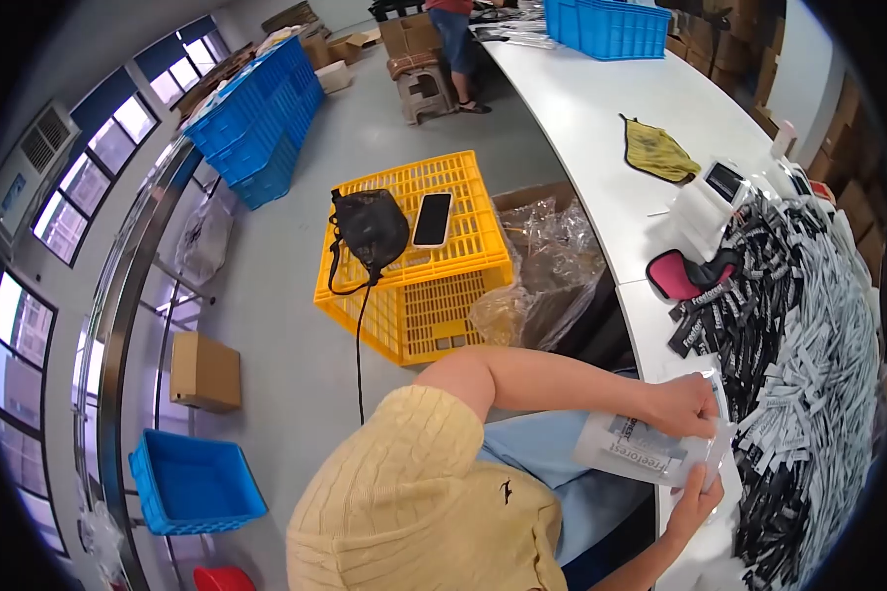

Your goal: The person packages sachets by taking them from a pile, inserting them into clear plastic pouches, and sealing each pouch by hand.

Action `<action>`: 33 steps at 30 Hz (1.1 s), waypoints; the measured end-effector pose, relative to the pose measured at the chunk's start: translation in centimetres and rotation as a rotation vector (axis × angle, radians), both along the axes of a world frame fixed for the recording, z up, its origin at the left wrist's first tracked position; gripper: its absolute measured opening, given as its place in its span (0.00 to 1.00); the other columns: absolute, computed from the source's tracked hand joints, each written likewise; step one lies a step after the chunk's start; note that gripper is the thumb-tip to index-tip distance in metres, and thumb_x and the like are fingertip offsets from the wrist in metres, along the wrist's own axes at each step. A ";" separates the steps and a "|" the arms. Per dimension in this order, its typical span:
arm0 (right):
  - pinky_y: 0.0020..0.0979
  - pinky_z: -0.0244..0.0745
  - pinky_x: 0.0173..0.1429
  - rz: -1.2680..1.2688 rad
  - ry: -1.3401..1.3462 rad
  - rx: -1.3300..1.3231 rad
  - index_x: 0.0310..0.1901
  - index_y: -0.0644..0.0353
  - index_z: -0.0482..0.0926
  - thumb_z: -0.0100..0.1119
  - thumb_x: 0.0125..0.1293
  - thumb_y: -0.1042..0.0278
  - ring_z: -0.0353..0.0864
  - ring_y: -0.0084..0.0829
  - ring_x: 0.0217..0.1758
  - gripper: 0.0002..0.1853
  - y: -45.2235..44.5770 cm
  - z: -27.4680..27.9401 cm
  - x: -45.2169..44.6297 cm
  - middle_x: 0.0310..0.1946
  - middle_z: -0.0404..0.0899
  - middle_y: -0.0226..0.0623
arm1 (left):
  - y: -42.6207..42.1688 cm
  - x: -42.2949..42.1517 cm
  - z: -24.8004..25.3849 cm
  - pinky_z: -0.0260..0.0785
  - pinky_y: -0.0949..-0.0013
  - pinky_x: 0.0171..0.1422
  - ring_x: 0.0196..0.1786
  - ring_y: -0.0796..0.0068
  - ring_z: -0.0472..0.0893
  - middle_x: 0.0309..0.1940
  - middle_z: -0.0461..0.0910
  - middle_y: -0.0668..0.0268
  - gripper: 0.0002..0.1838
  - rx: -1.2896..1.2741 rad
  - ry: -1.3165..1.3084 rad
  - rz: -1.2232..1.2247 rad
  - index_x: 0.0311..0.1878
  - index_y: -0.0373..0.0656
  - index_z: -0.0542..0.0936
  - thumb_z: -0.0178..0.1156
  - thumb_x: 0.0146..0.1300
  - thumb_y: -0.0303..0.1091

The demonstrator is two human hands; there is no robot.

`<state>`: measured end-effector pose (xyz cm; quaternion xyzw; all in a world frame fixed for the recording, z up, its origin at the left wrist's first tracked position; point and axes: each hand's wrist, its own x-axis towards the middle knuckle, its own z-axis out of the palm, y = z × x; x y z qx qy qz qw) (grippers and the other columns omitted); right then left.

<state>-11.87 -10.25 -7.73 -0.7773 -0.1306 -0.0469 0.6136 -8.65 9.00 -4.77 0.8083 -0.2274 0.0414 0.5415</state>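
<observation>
A clear plastic bag (611, 453) printed "Freeforest" is held over the near edge of the white table (601, 148). My left hand (684, 404) is closed at the bag's right end, its fingers curled against the plastic. Just below it, my right hand (697, 502) pinches the bag's edge between thumb and fingers. Beside both hands lies a big heap of white packets (823, 394) and black packets (759, 286) with white lettering. A pink and black item (678, 275) rests at the heap's upper left.
A yellow crate (453, 177) carries a black pouch (373, 227) and a phone (432, 219). Clear plastic wrap (552, 246) fills a carton beside it. Farther up the table are a yellow cloth (657, 151) and a blue crate (606, 30). Another person (453, 39) stands beyond.
</observation>
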 end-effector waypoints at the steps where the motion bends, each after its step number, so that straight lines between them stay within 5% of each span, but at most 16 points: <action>1: 0.31 0.60 0.28 0.056 0.050 -0.080 0.33 0.69 0.75 0.52 0.68 0.67 0.68 0.24 0.24 0.12 -0.8 0.6 0.0 0.21 0.72 0.31 | 0.2 0.0 0.1 0.63 0.63 0.25 0.19 0.67 0.74 0.14 0.76 0.65 0.08 0.041 0.002 0.054 0.19 0.38 0.78 0.62 0.44 0.33; 3: 0.35 0.58 0.25 0.110 -0.027 -0.257 0.32 0.70 0.73 0.52 0.67 0.70 0.68 0.30 0.21 0.10 -1.1 1.1 0.0 0.19 0.70 0.35 | -0.2 0.1 1.0 0.64 0.62 0.27 0.23 0.66 0.76 0.15 0.77 0.67 0.09 0.097 -0.567 0.188 0.17 0.42 0.79 0.64 0.42 0.37; 5: 0.38 0.57 0.26 0.117 -0.294 -0.444 0.32 0.70 0.73 0.52 0.65 0.72 0.68 0.39 0.21 0.08 -0.5 1.3 0.1 0.19 0.70 0.40 | -0.9 -0.1 2.2 0.65 0.62 0.29 0.27 0.65 0.78 0.16 0.78 0.69 0.09 0.383 -0.817 0.107 0.17 0.45 0.80 0.65 0.40 0.39; 7: 0.39 0.55 0.25 0.152 -0.413 -0.416 0.30 0.69 0.72 0.52 0.64 0.74 0.67 0.43 0.21 0.07 1.0 2.5 -0.1 0.19 0.68 0.44 | -1.6 -0.5 2.7 0.66 0.62 0.31 0.30 0.66 0.79 0.18 0.79 0.69 0.08 0.879 -0.709 -0.199 0.17 0.48 0.81 0.65 0.39 0.41; 13: 0.38 0.52 0.26 0.284 -0.427 -0.485 0.27 0.70 0.69 0.49 0.63 0.75 0.60 0.45 0.20 0.08 -0.3 3.8 -1.2 0.20 0.65 0.45 | 0.3 -2.1 4.5 0.67 0.57 0.29 0.25 0.61 0.79 0.16 0.77 0.63 0.07 0.844 -0.354 -0.296 0.18 0.42 0.80 0.63 0.42 0.35; 17: 0.38 0.48 0.25 0.323 -0.344 -0.414 0.24 0.68 0.67 0.51 0.62 0.74 0.56 0.40 0.18 0.11 -2.1 4.5 -1.8 0.17 0.62 0.42 | 0.8 -1.5 2.4 0.66 0.59 0.24 0.20 0.59 0.77 0.13 0.74 0.56 0.09 0.329 -0.299 -0.324 0.16 0.39 0.79 0.62 0.40 0.36; 19: 0.33 0.53 0.24 0.282 -0.309 -0.398 0.23 0.67 0.72 0.54 0.59 0.75 0.63 0.37 0.19 0.08 -2.9 4.1 -1.5 0.17 0.65 0.41 | 1.3 -1.1 1.9 0.65 0.62 0.24 0.19 0.64 0.76 0.13 0.73 0.55 0.11 0.150 -0.116 -0.388 0.19 0.36 0.78 0.62 0.43 0.35; 20: 0.31 0.55 0.24 0.206 -0.208 -0.365 0.25 0.67 0.73 0.56 0.58 0.74 0.65 0.27 0.19 0.07 -3.6 2.7 -1.1 0.18 0.68 0.37 | 1.6 -0.8 1.5 0.65 0.64 0.25 0.19 0.66 0.75 0.14 0.74 0.55 0.11 0.088 -0.005 -0.410 0.21 0.34 0.78 0.63 0.45 0.35; 22: 0.27 0.62 0.28 0.034 0.106 -0.138 0.32 0.67 0.77 0.60 0.56 0.72 0.66 0.17 0.25 0.07 -3.4 1.8 -0.8 0.22 0.73 0.27 | 1.6 0.1 -0.2 0.65 0.69 0.26 0.19 0.78 0.73 0.14 0.75 0.59 0.11 -0.038 0.020 -0.192 0.23 0.34 0.79 0.63 0.48 0.34; 24: 0.27 0.71 0.44 0.072 0.298 -0.138 0.43 0.67 0.78 0.62 0.55 0.73 0.75 0.23 0.38 0.14 -2.5 0.7 -0.5 0.35 0.79 0.33 | 1.5 0.8 -0.4 0.65 0.71 0.26 0.21 0.85 0.72 0.16 0.77 0.65 0.11 -0.151 0.295 0.175 0.24 0.35 0.81 0.64 0.51 0.35; 26: 0.28 0.72 0.45 0.098 0.190 -0.110 0.45 0.67 0.77 0.62 0.55 0.73 0.76 0.25 0.39 0.15 -1.0 -0.1 -0.4 0.37 0.80 0.33 | 1.6 0.9 -0.3 0.68 0.73 0.32 0.28 0.85 0.75 0.25 0.81 0.68 0.08 -0.091 0.303 0.229 0.30 0.36 0.82 0.64 0.54 0.33; 28: 0.27 0.72 0.44 0.054 0.249 0.050 0.44 0.67 0.77 0.62 0.56 0.73 0.76 0.23 0.38 0.14 0.1 0.0 0.3 0.37 0.80 0.32 | 0.6 0.3 -1.2 0.71 0.75 0.41 0.36 0.83 0.78 0.35 0.82 0.66 0.11 -0.453 0.552 0.008 0.41 0.35 0.80 0.64 0.55 0.29; 29: 0.26 0.73 0.43 0.035 0.263 0.142 0.44 0.67 0.78 0.62 0.57 0.73 0.76 0.22 0.37 0.13 0.3 -0.2 0.7 0.36 0.80 0.32 | 0.6 0.2 -1.5 0.72 0.74 0.49 0.43 0.80 0.78 0.42 0.80 0.66 0.17 -0.404 0.609 -0.105 0.49 0.34 0.76 0.63 0.56 0.27; 33: 0.23 0.72 0.40 -0.024 0.214 0.130 0.43 0.67 0.78 0.63 0.58 0.72 0.75 0.17 0.35 0.12 1.3 -0.7 0.9 0.34 0.81 0.32 | 0.0 0.2 -2.5 0.74 0.69 0.49 0.43 0.74 0.80 0.42 0.80 0.61 0.18 -0.572 0.804 -0.017 0.49 0.33 0.76 0.64 0.54 0.25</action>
